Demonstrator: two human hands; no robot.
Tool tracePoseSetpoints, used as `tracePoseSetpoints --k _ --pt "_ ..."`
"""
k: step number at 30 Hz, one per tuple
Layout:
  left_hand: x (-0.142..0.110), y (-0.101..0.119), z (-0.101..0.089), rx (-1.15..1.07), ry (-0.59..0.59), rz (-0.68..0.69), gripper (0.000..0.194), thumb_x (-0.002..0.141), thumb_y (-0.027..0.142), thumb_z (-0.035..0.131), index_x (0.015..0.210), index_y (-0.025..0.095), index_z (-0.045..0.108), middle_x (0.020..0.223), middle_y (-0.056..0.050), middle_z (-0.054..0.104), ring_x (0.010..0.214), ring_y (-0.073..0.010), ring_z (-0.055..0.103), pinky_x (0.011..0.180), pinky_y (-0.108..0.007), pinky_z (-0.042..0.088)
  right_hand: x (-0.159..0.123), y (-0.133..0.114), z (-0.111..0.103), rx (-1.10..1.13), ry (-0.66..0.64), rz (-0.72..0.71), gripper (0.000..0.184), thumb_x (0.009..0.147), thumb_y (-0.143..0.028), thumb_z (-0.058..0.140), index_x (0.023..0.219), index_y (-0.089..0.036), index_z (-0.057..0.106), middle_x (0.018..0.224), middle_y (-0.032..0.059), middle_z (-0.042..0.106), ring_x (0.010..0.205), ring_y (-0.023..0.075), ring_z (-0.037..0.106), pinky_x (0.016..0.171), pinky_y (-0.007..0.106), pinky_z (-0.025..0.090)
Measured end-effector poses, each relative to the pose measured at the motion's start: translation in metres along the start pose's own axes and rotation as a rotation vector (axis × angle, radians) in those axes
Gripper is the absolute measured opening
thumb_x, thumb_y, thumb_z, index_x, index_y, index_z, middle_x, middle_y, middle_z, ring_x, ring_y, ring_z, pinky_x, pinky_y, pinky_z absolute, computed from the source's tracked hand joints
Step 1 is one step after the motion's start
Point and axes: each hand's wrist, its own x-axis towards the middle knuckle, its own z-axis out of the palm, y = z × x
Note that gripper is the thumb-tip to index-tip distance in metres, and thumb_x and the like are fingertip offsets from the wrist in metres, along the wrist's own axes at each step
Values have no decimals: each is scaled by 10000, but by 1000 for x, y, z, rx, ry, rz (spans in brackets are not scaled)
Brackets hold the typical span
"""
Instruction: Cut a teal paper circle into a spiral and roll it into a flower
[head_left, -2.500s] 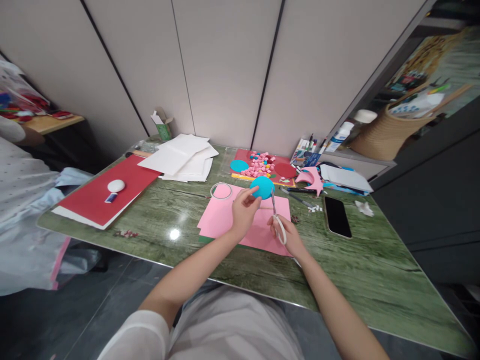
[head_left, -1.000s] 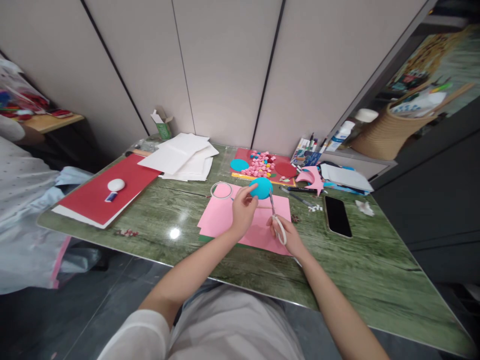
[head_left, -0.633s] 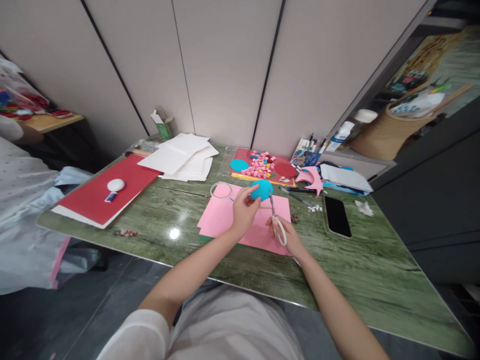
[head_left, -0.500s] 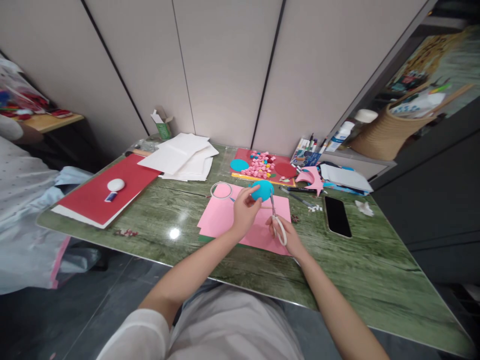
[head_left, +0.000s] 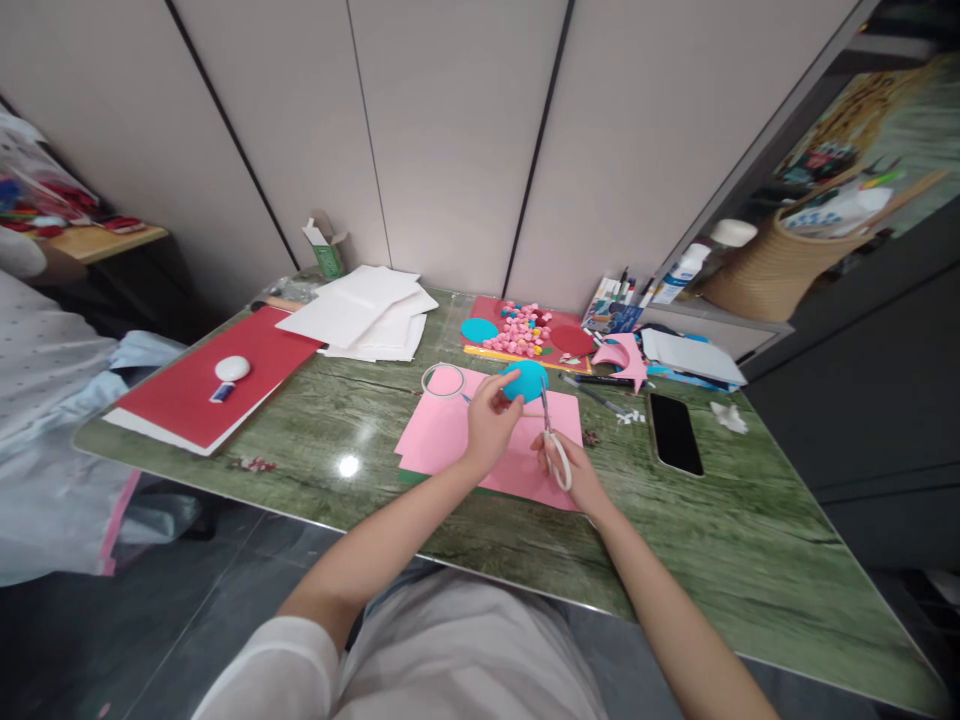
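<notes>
Between its thumb and fingers, my left hand (head_left: 491, 425) pinches a round piece of blue paper (head_left: 527, 382) above the pink sheets. A pair of scissors (head_left: 555, 448) with white handles is in my right hand (head_left: 574, 475), its blades pointing away from me and touching the right edge of the blue circle. Under both hands lie the pink paper sheets (head_left: 431, 435), with a green edge showing beneath. A roll of tape (head_left: 443, 380) rests on their far left corner.
Beyond the sheets are a red sheet with small pink paper balls (head_left: 521, 330) and a second blue circle (head_left: 478, 330). A phone (head_left: 675, 433) lies right, pink scraps (head_left: 624, 358) behind it. White sheets (head_left: 360, 310) and red paper (head_left: 214, 395) are left; another person stands beyond.
Almost nothing differs. Both hands, the blue circle and the scissors keep practically the same positions.
</notes>
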Motion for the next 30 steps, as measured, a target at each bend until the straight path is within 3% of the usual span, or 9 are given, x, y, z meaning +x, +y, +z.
tracePoseSetpoints --k 17,30 --pt "0 1 -2 -5 -33 -16 274 753 177 510 1012 198 599 966 -63 537 872 -146 509 709 -249 420 -1 -4 1 5 -5 26 309 821 -467 409 776 -175 497 526 -37 437 484 96 390 479 219 299" --pt "-2 0 0 -64 -64 -85 245 740 179 511 951 191 633 918 -55 578 822 -144 532 693 -249 426 0 -1 -1 -3 0 7 318 821 -478 401 780 -178 499 535 -30 452 507 109 420 508 233 327"
